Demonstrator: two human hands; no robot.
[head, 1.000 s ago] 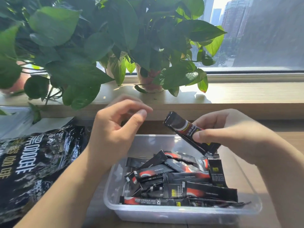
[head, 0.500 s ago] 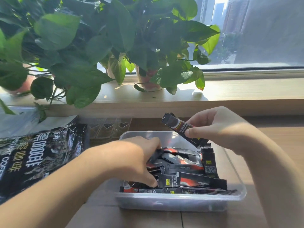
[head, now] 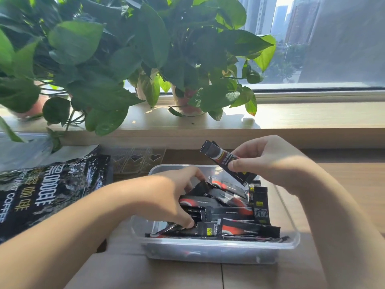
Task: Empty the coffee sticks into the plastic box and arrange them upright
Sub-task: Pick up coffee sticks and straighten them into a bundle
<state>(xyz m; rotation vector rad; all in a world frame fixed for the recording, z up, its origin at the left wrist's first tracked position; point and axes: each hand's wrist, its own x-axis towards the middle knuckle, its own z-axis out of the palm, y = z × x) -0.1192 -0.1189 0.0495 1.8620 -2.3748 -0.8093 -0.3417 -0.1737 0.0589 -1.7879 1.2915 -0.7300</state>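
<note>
Visibly, right hand [head: 268, 163] pinches one coffee stick [head: 220, 157]; left hand [head: 166, 197] grips several sticks [head: 229, 211].

At the lower centre of the frame we find the box [head: 218, 253] on the table [head: 166, 274], with the sticks [head: 229, 211] heaped inside it. The left hand [head: 166, 197] enters from the lower left and grips part of the heap. The right hand [head: 266, 161], at centre right, pinches a single stick [head: 220, 157] tilted above the box's far edge. The bag [head: 41, 190] lies left of the box. Behind, across the top, plants [head: 125, 49] stand on the windowsill [head: 312, 115].
</note>
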